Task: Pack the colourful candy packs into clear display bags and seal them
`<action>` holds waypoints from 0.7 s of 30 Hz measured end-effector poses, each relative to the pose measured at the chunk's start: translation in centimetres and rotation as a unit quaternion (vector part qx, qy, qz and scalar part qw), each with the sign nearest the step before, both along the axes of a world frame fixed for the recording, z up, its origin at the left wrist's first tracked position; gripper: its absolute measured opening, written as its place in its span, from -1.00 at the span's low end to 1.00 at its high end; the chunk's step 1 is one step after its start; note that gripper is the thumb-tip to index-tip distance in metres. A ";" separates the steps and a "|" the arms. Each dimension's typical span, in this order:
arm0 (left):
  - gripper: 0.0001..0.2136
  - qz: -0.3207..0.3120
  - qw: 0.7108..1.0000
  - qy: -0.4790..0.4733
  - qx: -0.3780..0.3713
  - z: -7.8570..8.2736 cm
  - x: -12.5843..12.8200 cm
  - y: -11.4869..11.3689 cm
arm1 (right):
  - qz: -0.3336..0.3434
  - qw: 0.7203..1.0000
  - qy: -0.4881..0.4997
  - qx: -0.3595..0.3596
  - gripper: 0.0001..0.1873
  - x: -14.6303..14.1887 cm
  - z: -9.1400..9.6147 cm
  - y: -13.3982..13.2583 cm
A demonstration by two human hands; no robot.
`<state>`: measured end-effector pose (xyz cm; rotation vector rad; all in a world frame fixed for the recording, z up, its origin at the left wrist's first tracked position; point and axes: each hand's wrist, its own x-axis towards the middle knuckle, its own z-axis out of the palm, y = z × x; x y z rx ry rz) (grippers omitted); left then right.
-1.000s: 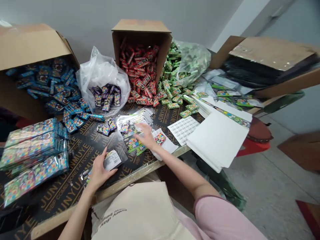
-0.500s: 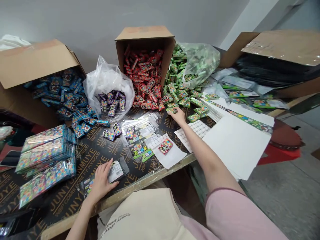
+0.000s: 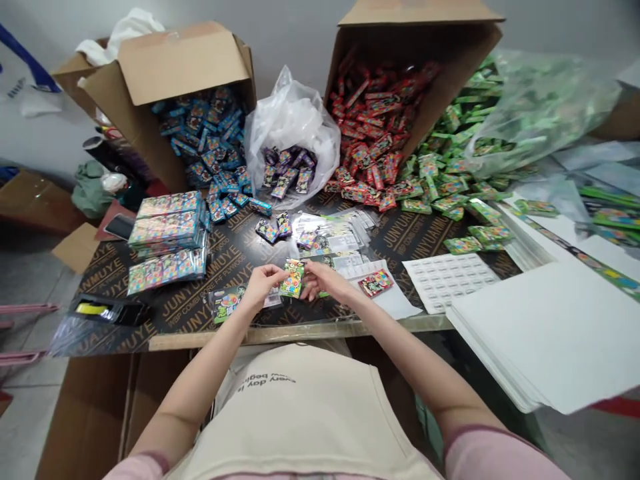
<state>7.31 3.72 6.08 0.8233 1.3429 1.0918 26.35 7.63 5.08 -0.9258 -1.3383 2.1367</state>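
Note:
In front of me, over the table's near edge, my left hand (image 3: pixel 264 283) pinches the left side of a small green candy box (image 3: pixel 292 279) with colourful print. Fingers of my right hand (image 3: pixel 327 281) grip the same box at its right side. Below my left hand lies a clear plastic bag with a printed card (image 3: pixel 226 304), partly hidden by the wrist. To the right, a red candy box (image 3: pixel 376 283) rests on a white paper sheet (image 3: pixel 397 305). Several purple boxes (image 3: pixel 275 228) lie beyond my hands, beside a spread of flat clear packets (image 3: pixel 340 233).
Behind stand a carton of blue boxes (image 3: pixel 187 63), a plastic bag of purple boxes (image 3: pixel 295 120), a carton of red boxes (image 3: pixel 420 20) and a heap of green boxes (image 3: pixel 450 180). Packed bundles (image 3: pixel 167 223) sit left; a sticker sheet (image 3: pixel 447 280) and white sheets (image 3: pixel 545 320) lie right.
My right hand has come from the green heap to the middle with a green box. My left hand has lifted off the clear bag and now holds that box too. The view has swung left.

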 end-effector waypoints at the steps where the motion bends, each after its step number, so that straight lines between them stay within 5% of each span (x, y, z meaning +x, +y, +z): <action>1: -0.68 0.020 1.000 -0.008 -0.005 -0.2 -0.5 -0.4 | -0.051 0.995 -0.025 0.085 -0.40 -0.3 0.0 -0.3; 3: -0.67 0.048 0.999 -0.020 -0.015 -0.7 -1.2 -1.0 | -0.114 0.953 -0.084 0.268 -0.25 -0.9 0.2 -0.9; 5: -0.66 0.047 0.998 -0.028 -0.020 -1.1 -1.7 -1.5 | -0.103 0.893 -0.137 0.416 -0.15 -1.6 0.5 -1.7; 10: -0.61 -0.035 0.990 0.116 0.067 -1.5 -4.1 -2.7 | -0.074 0.793 -0.208 0.568 -0.29 -2.1 0.1 -2.3; 13: -0.28 -0.133 0.917 0.347 0.145 -1.9 -6.7 -3.6 | -0.089 0.769 -0.253 0.580 -0.26 -1.2 -1.2 -1.8; 16: -0.02 -0.234 0.829 0.486 0.147 -2.6 -8.4 -4.3 | -0.061 0.761 -0.284 0.580 -0.27 -0.6 -2.7 -2.0; 18: 0.01 -0.251 0.806 0.514 0.150 -3.0 -8.7 -4.6 | -0.028 0.767 -0.285 0.574 -0.28 -0.7 -3.4 -2.4; 21: 0.06 -0.236 0.812 0.503 0.178 -2.9 -8.6 -4.9 | 0.000 0.797 -0.253 0.548 -0.22 -1.1 -3.6 -2.7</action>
